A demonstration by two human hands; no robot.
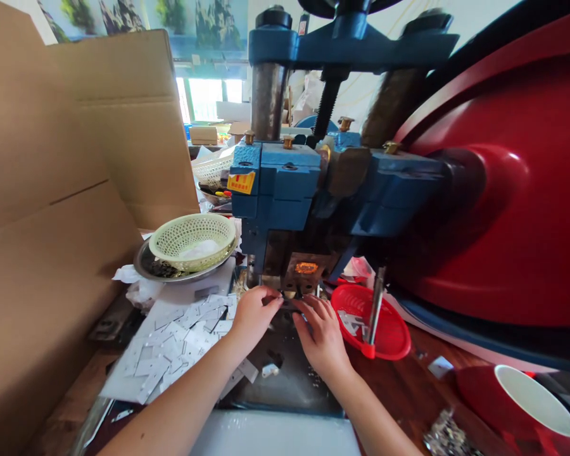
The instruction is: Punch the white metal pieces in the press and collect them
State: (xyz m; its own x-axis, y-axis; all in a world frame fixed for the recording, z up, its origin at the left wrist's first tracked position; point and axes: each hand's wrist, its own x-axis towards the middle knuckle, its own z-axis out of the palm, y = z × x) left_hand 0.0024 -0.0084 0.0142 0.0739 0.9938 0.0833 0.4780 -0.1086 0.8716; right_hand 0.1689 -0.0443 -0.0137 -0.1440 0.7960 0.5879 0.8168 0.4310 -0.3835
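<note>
A blue press (285, 202) stands before me, and both hands meet low down at its die. My left hand (257, 316) has thumb and fingertips pinched together at the die's left side; what lies between them is too small to make out. On the other side, my right hand (322, 332) rests with fingers stretched toward the die and the thumb apart. Flat white-grey plates with cut-outs (185, 342) lie in a loose heap beside my left forearm. A small white piece (270, 370) sits on the dark press bed (285, 396) between my wrists.
A large red flywheel (527, 209) fills the right side. Below it are a red basket (394, 339) holding several plates, a metal rod (376, 304) and small metal parts (449, 437). At left, a pale green basket (194, 228) sits over a metal bowl, near tall cardboard (123, 139).
</note>
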